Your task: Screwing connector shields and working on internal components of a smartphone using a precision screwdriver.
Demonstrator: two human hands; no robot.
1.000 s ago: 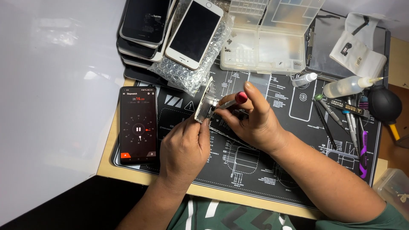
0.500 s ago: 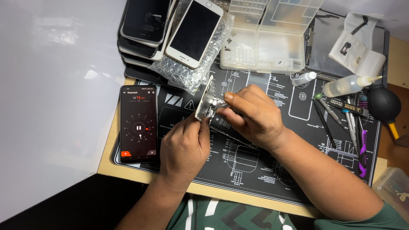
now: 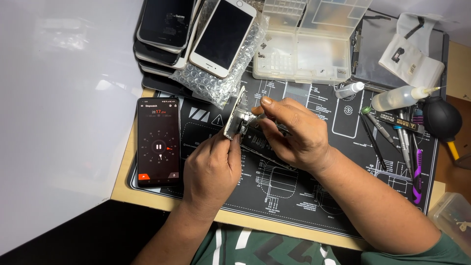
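Opened phone tilted on edge above black repair mat, pinched at lower edge by left hand. Right hand closed around its other side, fingers together. Just left on mat, phone with stopwatch screen; bubble wrap behind.

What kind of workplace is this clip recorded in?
Most likely a phone repair bench. A black repair mat printed with diagrams covers the desk, a stack of phones sits at its far edge, and small screwdrivers lie to the right. Both hands, left hand and right hand, hold an opened phone part.
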